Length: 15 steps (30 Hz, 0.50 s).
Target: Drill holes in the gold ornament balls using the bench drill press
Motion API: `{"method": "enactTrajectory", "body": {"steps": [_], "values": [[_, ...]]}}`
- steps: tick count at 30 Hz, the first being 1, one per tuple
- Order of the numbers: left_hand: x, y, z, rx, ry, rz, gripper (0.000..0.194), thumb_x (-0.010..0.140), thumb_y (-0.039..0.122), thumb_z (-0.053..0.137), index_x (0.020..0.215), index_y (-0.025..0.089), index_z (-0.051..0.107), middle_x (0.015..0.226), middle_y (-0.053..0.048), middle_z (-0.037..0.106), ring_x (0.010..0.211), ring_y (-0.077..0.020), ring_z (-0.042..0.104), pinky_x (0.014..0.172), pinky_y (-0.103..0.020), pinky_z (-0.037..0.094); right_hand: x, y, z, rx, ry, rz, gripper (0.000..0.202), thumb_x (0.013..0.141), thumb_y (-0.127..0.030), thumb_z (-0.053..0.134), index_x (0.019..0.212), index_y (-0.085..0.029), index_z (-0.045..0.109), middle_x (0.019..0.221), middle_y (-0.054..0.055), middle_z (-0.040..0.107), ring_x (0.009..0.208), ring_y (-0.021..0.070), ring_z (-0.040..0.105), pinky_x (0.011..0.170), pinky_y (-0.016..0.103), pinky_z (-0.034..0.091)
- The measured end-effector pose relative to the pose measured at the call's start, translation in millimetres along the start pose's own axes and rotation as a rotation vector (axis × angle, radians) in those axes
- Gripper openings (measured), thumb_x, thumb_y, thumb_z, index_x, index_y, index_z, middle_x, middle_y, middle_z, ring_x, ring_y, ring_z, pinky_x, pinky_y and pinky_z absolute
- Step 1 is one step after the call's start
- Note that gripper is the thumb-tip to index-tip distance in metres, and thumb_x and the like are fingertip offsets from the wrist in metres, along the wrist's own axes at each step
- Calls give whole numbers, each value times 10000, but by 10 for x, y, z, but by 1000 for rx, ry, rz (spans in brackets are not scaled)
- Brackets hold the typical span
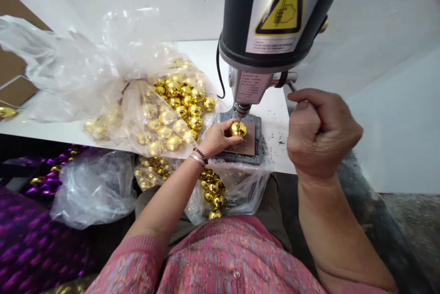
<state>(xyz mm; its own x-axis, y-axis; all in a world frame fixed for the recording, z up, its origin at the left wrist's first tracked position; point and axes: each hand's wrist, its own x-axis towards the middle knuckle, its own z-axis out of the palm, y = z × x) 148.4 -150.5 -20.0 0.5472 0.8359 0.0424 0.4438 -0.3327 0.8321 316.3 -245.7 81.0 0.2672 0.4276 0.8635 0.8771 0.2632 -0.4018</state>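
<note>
Between the thumb and fingers of my left hand is a shiny gold ball with a faceted surface. It rests over a brown board on the grey base of a drill press. The thin drill bit comes down to the top of the ball; how deep it goes I cannot tell. My right hand is closed in a fist around the drill press lever, at the right of the machine. Most of the lever is hidden by the fingers.
A clear plastic bag with many gold balls lies open on the white table, left of the base. More gold balls sit in plastic on my lap. Dark shavings dot the table. Purple balls are at lower left.
</note>
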Motion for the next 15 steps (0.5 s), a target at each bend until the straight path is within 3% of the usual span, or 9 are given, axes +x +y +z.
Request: {"method": "enactTrajectory", "body": {"steps": [8, 15], "values": [[-7, 9, 6, 44, 11, 36, 550, 764, 353, 751, 1283, 209, 645, 1159, -42, 721, 1029, -213, 650, 941, -310, 480, -107, 81, 95, -76, 86, -48, 305, 900, -254, 410, 958, -210, 706, 876, 1, 693, 763, 87, 601, 740, 254, 486], [-30, 99, -22, 106, 7, 49, 411, 774, 346, 731, 1154, 198, 681, 997, -26, 714, 881, -186, 615, 805, -274, 468, -205, 206, 201, -73, 196, -151, 255, 876, -189, 444, 961, -240, 679, 814, -10, 651, 716, 81, 544, 673, 239, 405]]}}
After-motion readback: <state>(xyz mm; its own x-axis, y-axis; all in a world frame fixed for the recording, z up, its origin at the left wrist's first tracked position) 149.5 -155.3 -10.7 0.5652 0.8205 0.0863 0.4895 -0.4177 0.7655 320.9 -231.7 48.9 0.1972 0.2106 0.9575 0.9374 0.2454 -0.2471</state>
